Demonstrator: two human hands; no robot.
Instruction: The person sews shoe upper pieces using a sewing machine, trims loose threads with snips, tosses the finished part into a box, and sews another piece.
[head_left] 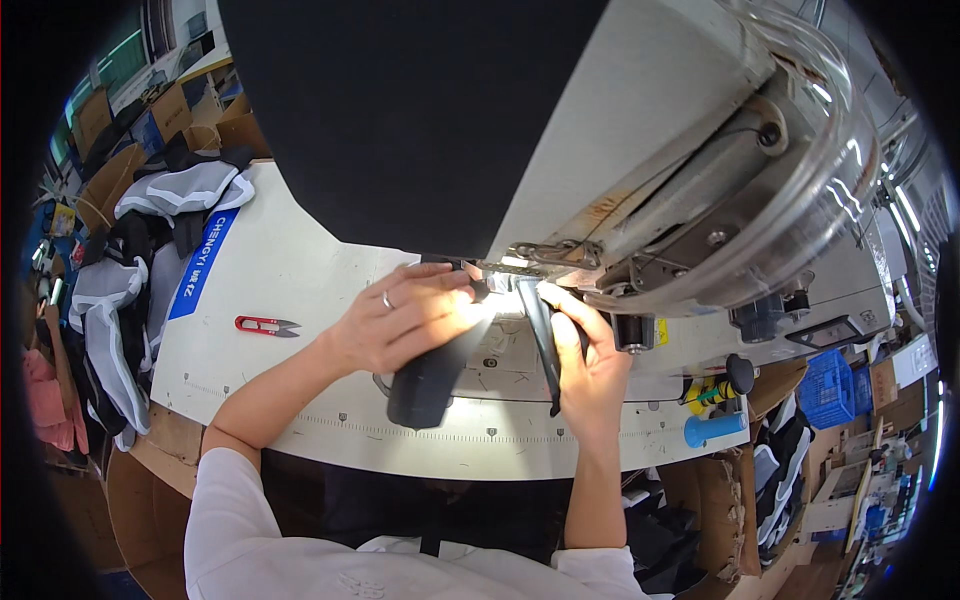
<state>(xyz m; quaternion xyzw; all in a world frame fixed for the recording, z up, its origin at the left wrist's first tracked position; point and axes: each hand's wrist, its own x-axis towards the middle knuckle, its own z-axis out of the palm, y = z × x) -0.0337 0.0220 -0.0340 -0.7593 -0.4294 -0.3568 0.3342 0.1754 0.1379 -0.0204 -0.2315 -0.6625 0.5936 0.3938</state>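
Observation:
Both hands work under the head of a sewing machine (620,190), in a bright patch of light. My left hand (405,318), with a ring on one finger, has its fingers bent over a black fabric piece (425,388) that hangs towards me. A narrow black strip (540,335) is pinched between the thumb and fingers of my right hand (592,355). The strip's upper end lies close to the needle area. The machine head and glare hide where the fabric meets the needle. To the left lie red-handled thread snips (266,326).
Grey and black sewn pieces (110,290) pile over the table's left edge. A blue cone (714,430) and yellow spool (705,392) stand at the right edge. Cardboard boxes (722,500) flank me below the white tabletop (230,370). At far left is another person's pink clothing (55,400).

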